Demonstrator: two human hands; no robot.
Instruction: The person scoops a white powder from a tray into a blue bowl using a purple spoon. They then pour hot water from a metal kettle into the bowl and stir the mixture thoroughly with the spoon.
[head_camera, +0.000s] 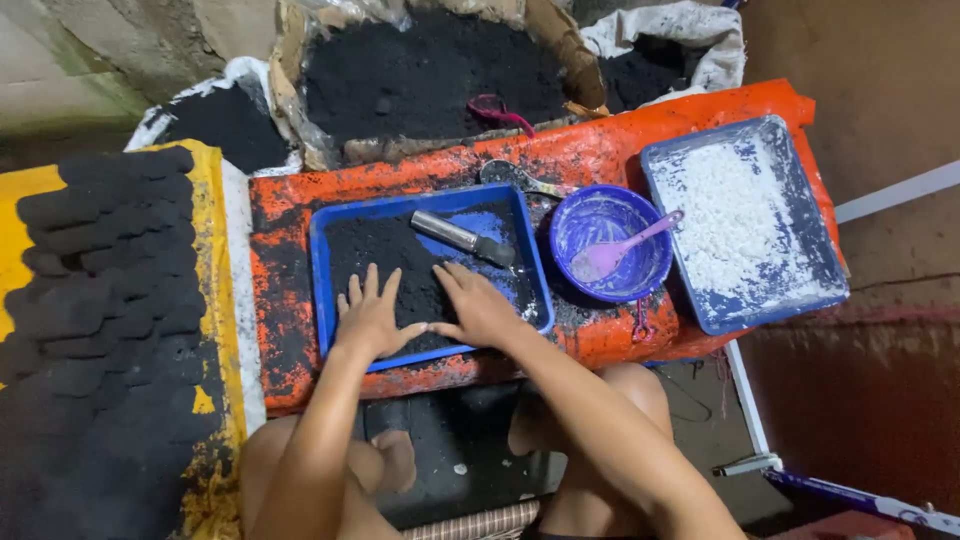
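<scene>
My left hand (372, 318) and my right hand (478, 305) lie flat, fingers spread, on black powder inside a blue tray (322, 290) on an orange bench (280, 360). The hands press side by side near the tray's front edge and hold nothing. Behind my right hand, a metal tube tool (462, 238) lies in the tray.
A blue bowl (610, 243) with a purple spoon (620, 250) stands right of the tray, then a blue tray of white powder (740, 222). A metal spoon (515, 178) lies behind. Sacks of black powder (430, 70) sit beyond. Rows of black briquettes (110, 290) fill a yellow board at left.
</scene>
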